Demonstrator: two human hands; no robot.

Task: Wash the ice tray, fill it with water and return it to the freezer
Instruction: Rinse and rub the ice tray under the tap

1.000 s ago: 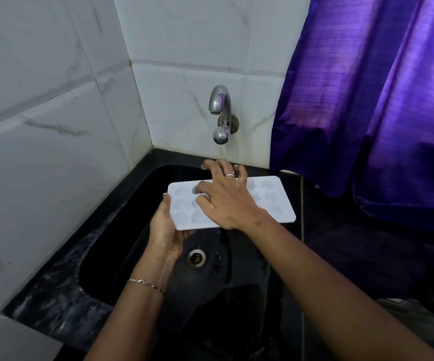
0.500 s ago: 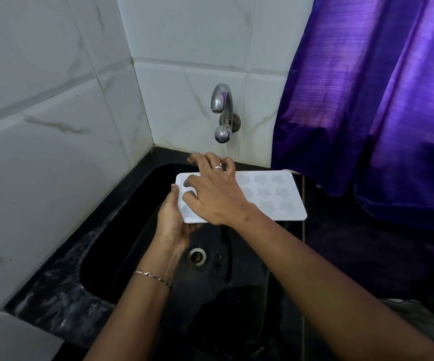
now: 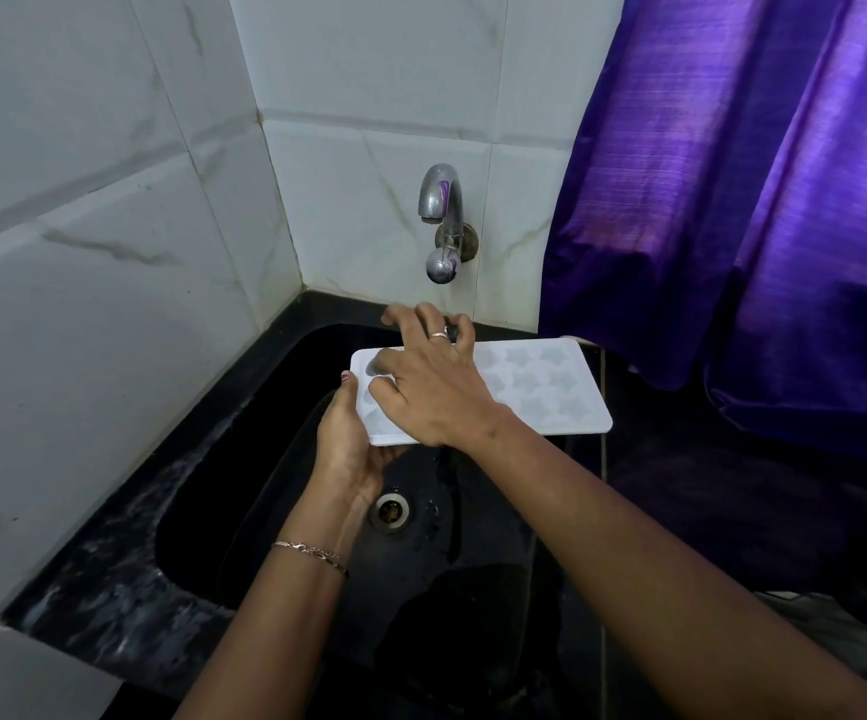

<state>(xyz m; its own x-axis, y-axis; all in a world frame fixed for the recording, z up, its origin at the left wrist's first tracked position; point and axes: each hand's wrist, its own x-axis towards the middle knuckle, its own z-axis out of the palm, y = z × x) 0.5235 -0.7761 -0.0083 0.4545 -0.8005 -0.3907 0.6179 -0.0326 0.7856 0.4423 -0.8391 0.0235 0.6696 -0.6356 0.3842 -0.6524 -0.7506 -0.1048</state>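
1. Saw ice tray (image 3: 540, 392) held about level over black sink (image 3: 244, 459), cavities up, just below and in front of tap (image 3: 441, 215); right end out past the sink rim, toward purple curtain (image 3: 758, 200).
2. Noted left hand (image 3: 348, 444) gripping tray's left end: palm and fingers under it, thumb up against the short edge.
3. Noted right hand (image 3: 431, 392) laid on top of tray's left half: fingers spread, lightly bent, clasped round nothing, tips past the far edge and near tap knob.
4. Saw no water from spout; couldn't tell if tray was wet.
5. Judged this the wash step, i.e. rubbing out cavities; fill and freezer not yet done.
6. Next prob. called for tap opened w/ right hand, tray under spout in left, tipped to shed rinse water, then levelled for filling.
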